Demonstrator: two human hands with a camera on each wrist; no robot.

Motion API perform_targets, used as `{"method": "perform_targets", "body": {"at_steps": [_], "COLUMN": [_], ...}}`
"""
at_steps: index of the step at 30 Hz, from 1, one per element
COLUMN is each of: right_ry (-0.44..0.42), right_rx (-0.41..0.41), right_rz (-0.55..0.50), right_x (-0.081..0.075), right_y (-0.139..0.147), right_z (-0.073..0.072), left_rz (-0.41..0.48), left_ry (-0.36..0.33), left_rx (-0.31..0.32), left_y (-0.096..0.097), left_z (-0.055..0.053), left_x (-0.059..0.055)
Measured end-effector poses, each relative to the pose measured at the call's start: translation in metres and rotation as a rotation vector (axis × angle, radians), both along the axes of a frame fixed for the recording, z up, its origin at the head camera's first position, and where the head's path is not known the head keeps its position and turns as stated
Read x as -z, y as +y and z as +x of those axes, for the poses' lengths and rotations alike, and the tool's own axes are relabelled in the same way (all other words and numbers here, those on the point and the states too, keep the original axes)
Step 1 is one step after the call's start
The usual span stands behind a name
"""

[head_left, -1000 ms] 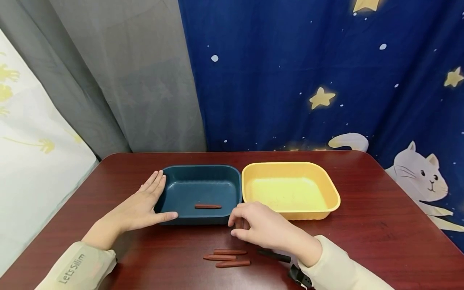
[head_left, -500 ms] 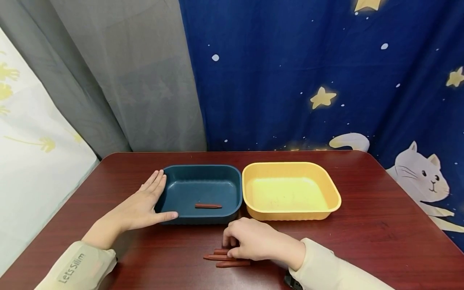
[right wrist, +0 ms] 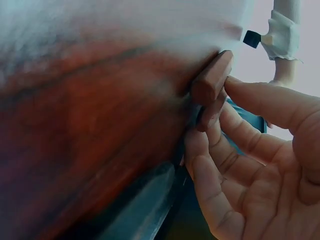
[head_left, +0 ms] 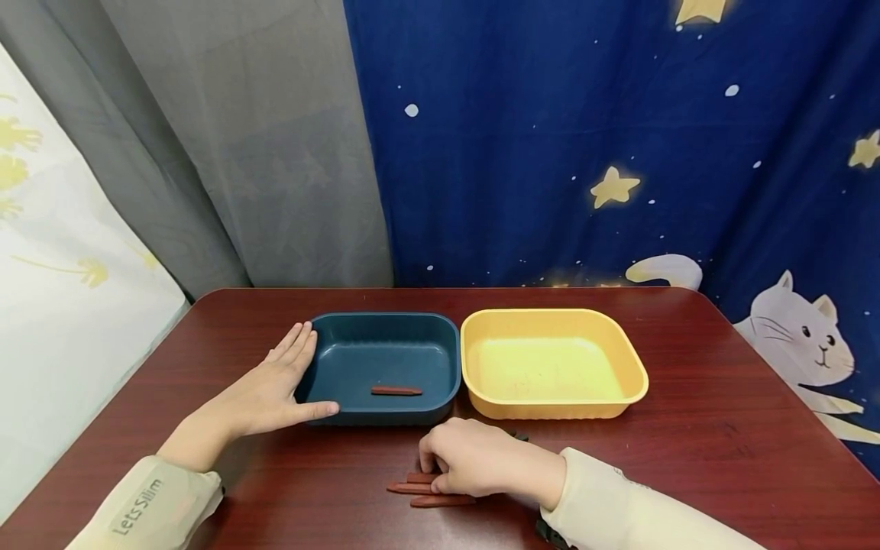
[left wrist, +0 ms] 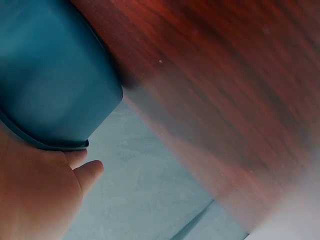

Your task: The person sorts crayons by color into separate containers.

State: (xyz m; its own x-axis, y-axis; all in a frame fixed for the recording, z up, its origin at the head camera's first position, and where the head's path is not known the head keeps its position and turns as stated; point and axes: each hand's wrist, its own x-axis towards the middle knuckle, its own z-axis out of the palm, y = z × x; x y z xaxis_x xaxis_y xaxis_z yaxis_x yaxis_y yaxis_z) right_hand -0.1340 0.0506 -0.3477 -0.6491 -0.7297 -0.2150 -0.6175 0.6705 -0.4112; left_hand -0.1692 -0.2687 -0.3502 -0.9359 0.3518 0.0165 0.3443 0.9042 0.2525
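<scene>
So the right hand (head_left: pixel 474 458) is easily the nearer one: its fingers are right at three reddish-brown sticks (head_left: pixel 406 487) lying side by side on the desk (head_left: pixel 289 504), in front of the blue tray (head_left: pixel 385 418). Long axes run pretty much left-right, along the tray's front edge, so thumb and fingers reach across them, thumb on the near side. The fingers are bent and the gap's narrow, with a stick looking to sit in it, but the wrist view's murky, so I honestly can't tell if it's really pinched. A lone stick (head_left: pixel 396 390) lies inside the tray, same direction. Left hand (head_left: pixel 264 389) is well apart from the three, fingers spread wide against the tray's left side.
</scene>
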Motion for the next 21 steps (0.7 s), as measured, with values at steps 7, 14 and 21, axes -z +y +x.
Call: {"method": "perform_targets", "body": {"at_steps": [7,14,21], "right_ry": [-0.021,-0.041,-0.062], "right_rx": [-0.033,-0.047,-0.051], "right_rz": [-0.011,-0.055,-0.134], "right_x": [-0.0002,-0.0055,-0.0080], "right_y": [-0.0006,0.0019,0.0087], "right_z": [-0.0033,-0.0078,-0.0060], "left_rz": [-0.002,-0.002,0.006], "left_ry": [-0.002,0.010,0.010], "left_rx": [-0.007,-0.008,-0.001], "left_y": [-0.0006,-0.0021,-0.0009], "left_z": [0.0004,0.0004,0.0003], "left_x": [-0.0011,-0.0014,0.0025]}}
